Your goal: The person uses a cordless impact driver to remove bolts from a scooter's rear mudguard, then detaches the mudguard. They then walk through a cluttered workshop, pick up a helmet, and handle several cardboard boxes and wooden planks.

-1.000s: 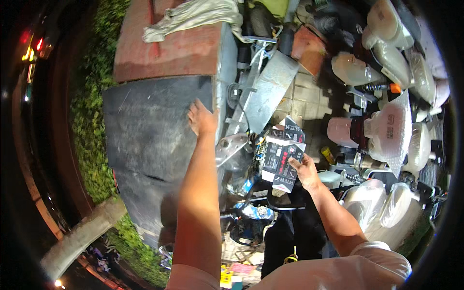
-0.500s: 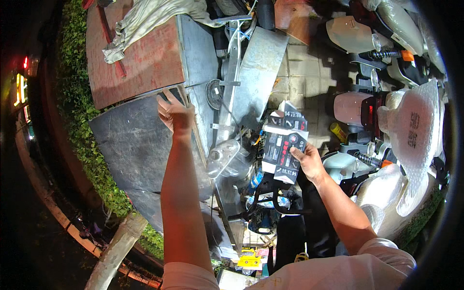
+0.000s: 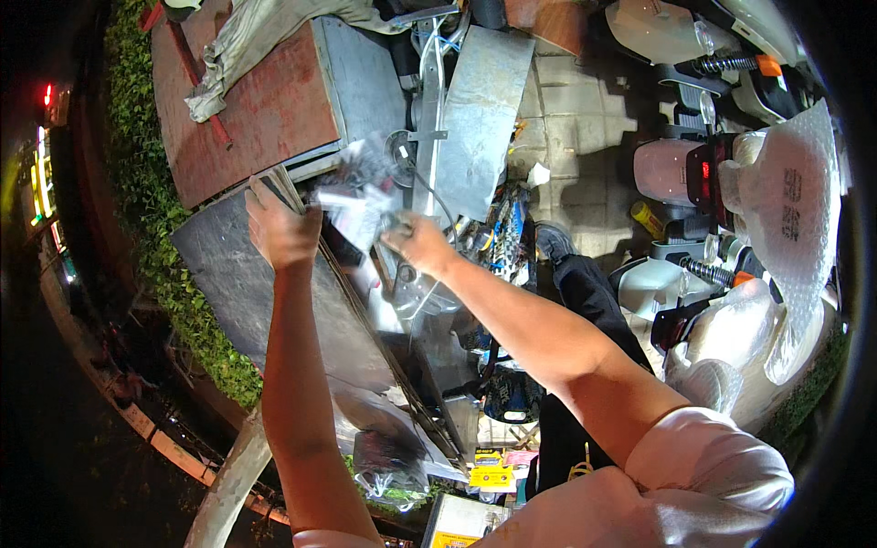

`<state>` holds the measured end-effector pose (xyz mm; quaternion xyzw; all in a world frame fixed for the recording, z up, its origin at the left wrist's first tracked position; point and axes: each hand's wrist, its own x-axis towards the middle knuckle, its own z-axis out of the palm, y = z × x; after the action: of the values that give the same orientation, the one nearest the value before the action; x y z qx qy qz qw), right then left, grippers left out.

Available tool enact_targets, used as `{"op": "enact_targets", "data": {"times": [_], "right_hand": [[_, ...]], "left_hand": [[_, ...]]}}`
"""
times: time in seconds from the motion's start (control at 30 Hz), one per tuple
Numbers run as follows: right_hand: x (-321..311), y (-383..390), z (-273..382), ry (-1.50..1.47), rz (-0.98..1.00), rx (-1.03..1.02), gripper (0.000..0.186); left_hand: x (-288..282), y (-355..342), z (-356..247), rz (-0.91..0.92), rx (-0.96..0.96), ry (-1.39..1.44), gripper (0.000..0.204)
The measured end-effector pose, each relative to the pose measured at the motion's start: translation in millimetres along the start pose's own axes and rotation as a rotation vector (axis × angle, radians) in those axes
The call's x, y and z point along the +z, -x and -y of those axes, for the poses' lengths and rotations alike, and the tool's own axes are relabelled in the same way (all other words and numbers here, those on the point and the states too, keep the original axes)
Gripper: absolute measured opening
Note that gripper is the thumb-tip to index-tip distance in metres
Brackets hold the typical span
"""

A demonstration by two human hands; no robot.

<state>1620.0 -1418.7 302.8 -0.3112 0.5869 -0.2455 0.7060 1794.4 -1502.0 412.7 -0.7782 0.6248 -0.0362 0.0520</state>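
My left hand (image 3: 283, 228) grips the upper edge of a dark board lid (image 3: 247, 274) and holds it tilted up. A gap shows along the lid's right side, with pale things inside that I cannot make out. Over this gap my right hand (image 3: 418, 241) holds a flattened-looking black and white printed cardboard box (image 3: 352, 215), smeared by motion. The fingers of the right hand are blurred, but they stay closed at the box's near right edge. The inside of the chest under the lid is mostly hidden.
A red-brown board (image 3: 260, 110) with a draped grey cloth (image 3: 265, 46) lies beyond the lid. Metal sheets and a frame (image 3: 484, 119) stand to the right. Plastic-wrapped scooters (image 3: 786, 219) line the far right. A hedge (image 3: 146, 183) runs along the left.
My right hand has carried the box left and slightly up to the chest's opening. My left hand has moved left, lifting the lid, and the gap has widened.
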Motion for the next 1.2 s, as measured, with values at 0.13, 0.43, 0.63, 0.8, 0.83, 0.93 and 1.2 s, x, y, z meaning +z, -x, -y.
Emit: {"op": "enact_targets", "data": {"times": [0.13,0.43,0.63,0.8,0.83,0.93,1.2], "right_hand": [[-27.8,13.0,-29.6,-0.060,0.022,0.082,0.040],[-170.1,91.3,-41.3,-0.304,-0.248,0.222,0.021],[-129.2,101.2,-32.2,-0.144,-0.058,0.258,0.015],[-99.0,108.2,-23.1,-0.283,0.096,0.211,0.014],[-99.5,110.8,-23.8,-0.286,0.122,0.225,0.014],[-111.6,120.1,-33.3,-0.294,0.093,0.328,0.017],[-164.3,150.3,-64.3,-0.329,-0.058,0.359,0.016]], "left_hand": [[17.0,-3.3,-7.9,-0.008,-0.017,-0.065,0.094],[79.5,18.1,-41.7,0.025,-0.159,-0.093,0.102],[68.8,103.2,-1.9,0.340,-0.286,0.001,0.105],[86.8,109.8,-22.0,0.344,-0.328,-0.006,0.104],[92.1,96.5,-27.1,0.293,-0.340,0.013,0.104],[102.7,59.1,-36.7,0.138,-0.314,0.003,0.104],[88.3,33.7,-31.2,0.125,-0.089,-0.105,0.097]]}}
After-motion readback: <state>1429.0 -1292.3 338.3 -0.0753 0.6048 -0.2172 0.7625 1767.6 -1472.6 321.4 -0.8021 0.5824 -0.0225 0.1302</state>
